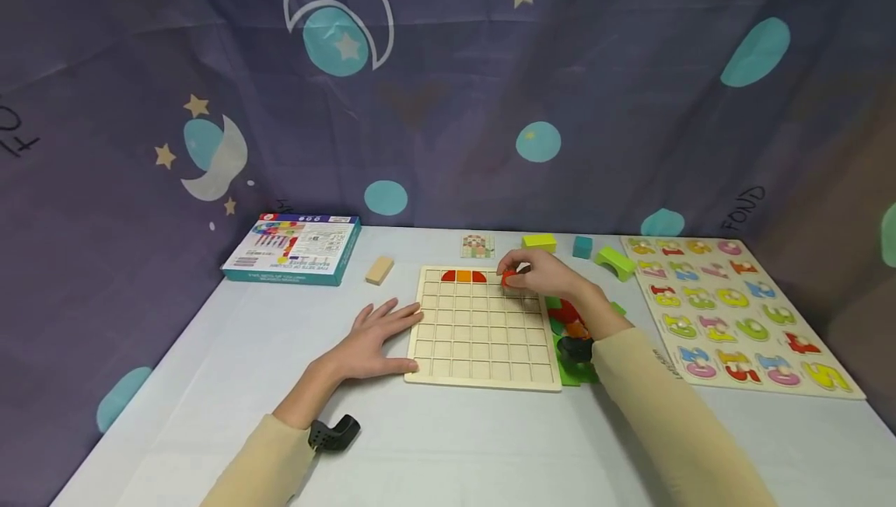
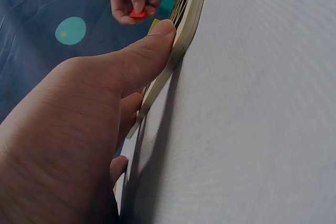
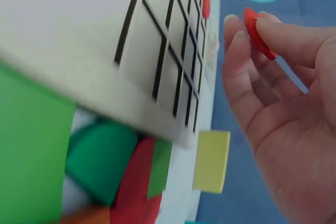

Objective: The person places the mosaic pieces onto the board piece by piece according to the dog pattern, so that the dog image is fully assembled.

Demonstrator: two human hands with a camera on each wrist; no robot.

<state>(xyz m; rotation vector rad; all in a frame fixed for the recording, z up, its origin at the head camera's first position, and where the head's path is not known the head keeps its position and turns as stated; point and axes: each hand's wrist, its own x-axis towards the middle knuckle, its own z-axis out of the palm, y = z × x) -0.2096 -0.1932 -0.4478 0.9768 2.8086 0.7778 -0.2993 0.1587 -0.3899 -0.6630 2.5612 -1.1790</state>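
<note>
A wooden grid board [image 1: 481, 330] lies on the white table. In its far row sit a red quarter-round tile [image 1: 449, 277], an orange square tile [image 1: 463, 277] and another red quarter-round tile [image 1: 479, 277]. My left hand [image 1: 371, 342] rests at the board's left edge, fingers spread and thumb against the rim. Over the far right part of the board, my right hand [image 1: 544, 275] pinches a small red tile [image 3: 258, 34] between thumb and fingers. Loose red, green and orange tiles [image 1: 565, 312] lie beside the board's right edge, partly under the right forearm.
A small pattern card [image 1: 478, 246] lies beyond the board. Behind the right hand stand a yellow block [image 1: 539, 243], a teal cube [image 1: 582, 247] and a green arch [image 1: 616, 263]. A number puzzle [image 1: 742, 312] lies right; a box [image 1: 290, 250] and wooden block [image 1: 379, 270] left.
</note>
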